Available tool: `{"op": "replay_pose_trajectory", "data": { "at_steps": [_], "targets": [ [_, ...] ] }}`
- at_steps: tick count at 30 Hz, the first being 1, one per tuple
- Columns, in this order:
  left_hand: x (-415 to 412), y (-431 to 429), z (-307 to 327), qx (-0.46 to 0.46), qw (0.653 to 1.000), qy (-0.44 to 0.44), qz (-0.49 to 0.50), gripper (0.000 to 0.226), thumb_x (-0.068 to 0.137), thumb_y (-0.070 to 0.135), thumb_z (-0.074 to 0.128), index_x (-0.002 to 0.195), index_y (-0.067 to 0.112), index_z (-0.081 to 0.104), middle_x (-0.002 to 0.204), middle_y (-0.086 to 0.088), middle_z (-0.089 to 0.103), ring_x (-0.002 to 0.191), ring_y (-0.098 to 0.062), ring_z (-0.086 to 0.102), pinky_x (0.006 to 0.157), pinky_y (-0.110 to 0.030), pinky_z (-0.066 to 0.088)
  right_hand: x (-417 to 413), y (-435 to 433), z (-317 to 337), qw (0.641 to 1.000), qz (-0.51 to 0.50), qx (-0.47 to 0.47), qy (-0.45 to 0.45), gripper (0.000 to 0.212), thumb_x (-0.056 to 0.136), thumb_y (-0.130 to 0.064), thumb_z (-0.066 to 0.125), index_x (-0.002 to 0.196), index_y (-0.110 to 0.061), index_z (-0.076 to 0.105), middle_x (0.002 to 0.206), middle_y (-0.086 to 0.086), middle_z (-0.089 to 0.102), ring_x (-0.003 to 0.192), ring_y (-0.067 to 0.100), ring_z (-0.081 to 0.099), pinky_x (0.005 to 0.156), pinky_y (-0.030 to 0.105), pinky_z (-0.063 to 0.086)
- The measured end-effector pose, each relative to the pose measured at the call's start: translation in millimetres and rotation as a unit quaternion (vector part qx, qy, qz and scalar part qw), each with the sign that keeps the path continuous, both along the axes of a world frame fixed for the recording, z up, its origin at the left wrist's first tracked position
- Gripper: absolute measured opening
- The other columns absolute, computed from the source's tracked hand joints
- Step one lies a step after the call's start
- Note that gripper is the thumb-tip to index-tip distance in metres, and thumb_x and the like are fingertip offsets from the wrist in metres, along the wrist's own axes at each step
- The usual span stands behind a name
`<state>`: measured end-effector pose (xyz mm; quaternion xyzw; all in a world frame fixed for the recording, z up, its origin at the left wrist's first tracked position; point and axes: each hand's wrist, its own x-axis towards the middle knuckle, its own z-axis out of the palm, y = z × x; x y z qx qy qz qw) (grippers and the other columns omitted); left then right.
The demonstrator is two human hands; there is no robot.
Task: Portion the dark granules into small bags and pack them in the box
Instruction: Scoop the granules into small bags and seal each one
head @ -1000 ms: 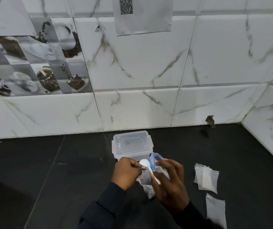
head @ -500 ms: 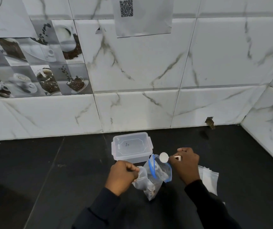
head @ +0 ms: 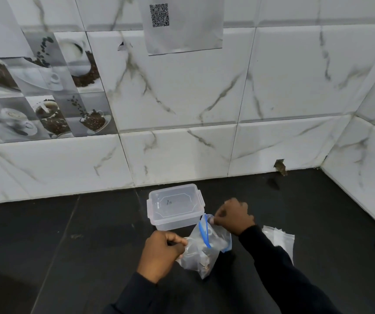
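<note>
Fingers of the left hand clench the bag at its near-left side, probably to keep its blue-zipped mouth up and open. The right hand pinches what seems a spoon handle dipped into that mouth, likely scooping. Granules lie low in the bag. Just beyond stands the lidded box; small bags wait right on the table.

QR code on a paper sheet

Dark counter with box, small bags
</note>
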<state>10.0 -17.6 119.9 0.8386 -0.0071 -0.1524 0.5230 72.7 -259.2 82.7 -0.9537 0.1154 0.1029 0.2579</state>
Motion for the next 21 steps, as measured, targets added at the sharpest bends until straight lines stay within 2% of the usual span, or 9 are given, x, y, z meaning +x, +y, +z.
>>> {"op": "replay_pose_trajectory", "data": {
  "at_steps": [2, 4, 6, 8, 10, 13, 15, 18, 21],
  "targets": [
    [7, -3, 6, 0.0, 1.0, -0.017, 0.017, 0.022, 0.081, 0.0, 0.068, 0.073, 0.017, 0.079, 0.067, 0.003, 0.075, 0.06, -0.006, 0.065, 0.065, -0.024, 0.054, -23, 2, 29, 0.981, 0.044, 0.121, -0.143, 0.016, 0.078, -0.05, 0.072, 0.083, -0.034, 0.072, 0.115, -0.015, 0.055, 0.114, 0.004, 0.05, 0.102, 0.037, 0.044],
    [17, -8, 17, -0.006, 0.999, -0.043, 0.033, 0.016, 0.084, 0.005, 0.07, 0.071, 0.012, 0.078, 0.065, 0.001, 0.073, 0.058, -0.005, 0.063, 0.065, -0.027, 0.052, -49, 14, 71, 0.948, 0.149, 0.23, -0.158, 0.015, 0.081, -0.044, 0.075, 0.092, -0.033, 0.074, 0.116, -0.016, 0.059, 0.11, -0.001, 0.058, 0.091, 0.023, 0.052],
    [31, -17, 33, -0.019, 0.997, -0.073, 0.03, 0.017, 0.086, 0.01, 0.069, 0.07, 0.008, 0.077, 0.064, -0.001, 0.072, 0.058, -0.006, 0.063, 0.068, -0.032, 0.055, -57, 21, 92, 0.942, 0.245, 0.177, -0.147, 0.027, 0.078, -0.051, 0.076, 0.099, -0.034, 0.074, 0.12, -0.016, 0.056, 0.11, 0.0, 0.057, 0.083, 0.015, 0.051],
    [45, -25, 55, -0.039, 0.994, -0.1, 0.005, 0.019, 0.087, 0.014, 0.069, 0.073, 0.003, 0.076, 0.069, -0.009, 0.074, 0.062, -0.01, 0.065, 0.077, -0.041, 0.059, -49, 19, 102, 0.942, 0.271, 0.079, -0.179, 0.034, 0.075, -0.057, 0.073, 0.099, -0.033, 0.072, 0.118, -0.013, 0.054, 0.105, 0.002, 0.057, 0.083, 0.018, 0.051],
    [56, -36, 82, -0.054, 0.988, -0.137, -0.039, 0.02, 0.086, 0.023, 0.074, 0.077, 0.005, 0.077, 0.074, -0.011, 0.075, 0.065, -0.011, 0.066, 0.078, -0.039, 0.058, -40, 7, 119, 0.937, 0.253, 0.052, -0.233, 0.027, 0.079, -0.051, 0.073, 0.091, -0.027, 0.071, 0.106, -0.01, 0.058, 0.091, 0.003, 0.061, 0.08, 0.022, 0.052],
    [68, -48, 114, -0.033, 0.971, -0.203, -0.119, 0.018, 0.075, 0.029, 0.084, 0.081, 0.015, 0.076, 0.077, -0.003, 0.075, 0.067, -0.007, 0.066, 0.069, -0.024, 0.053, -38, -15, 154, 0.937, 0.188, 0.084, -0.282, 0.023, 0.082, -0.04, 0.076, 0.083, -0.019, 0.069, 0.084, -0.009, 0.064, 0.073, 0.004, 0.059, 0.066, 0.014, 0.044],
    [74, -64, 124, -0.031, 0.96, -0.224, -0.167, 0.024, 0.07, 0.028, 0.088, 0.082, 0.018, 0.07, 0.078, -0.002, 0.073, 0.07, -0.012, 0.067, 0.071, -0.03, 0.055, -46, -32, 172, 0.94, 0.144, 0.103, -0.292, 0.023, 0.08, -0.037, 0.079, 0.077, -0.017, 0.068, 0.073, -0.005, 0.067, 0.066, 0.009, 0.059, 0.06, 0.017, 0.042],
    [77, -88, 121, -0.091, 0.961, -0.19, -0.182, 0.04, 0.071, 0.021, 0.087, 0.1, 0.022, 0.059, 0.081, -0.009, 0.071, 0.072, -0.018, 0.068, 0.072, -0.035, 0.055, -57, -47, 179, 0.938, 0.102, 0.138, -0.301, 0.022, 0.077, -0.03, 0.082, 0.075, -0.016, 0.065, 0.068, -0.006, 0.065, 0.06, 0.007, 0.056, 0.059, 0.023, 0.043],
    [67, -124, 101, -0.158, 0.964, -0.127, -0.17, 0.052, 0.075, 0.007, 0.083, 0.113, 0.02, 0.05, 0.076, -0.011, 0.071, 0.072, -0.026, 0.07, 0.073, -0.038, 0.059, -78, -74, 165, 0.931, 0.033, 0.21, -0.295, 0.025, 0.076, -0.019, 0.082, 0.092, -0.016, 0.063, 0.063, -0.008, 0.057, 0.054, 0.006, 0.052, 0.055, 0.02, 0.046]
  ]
}}
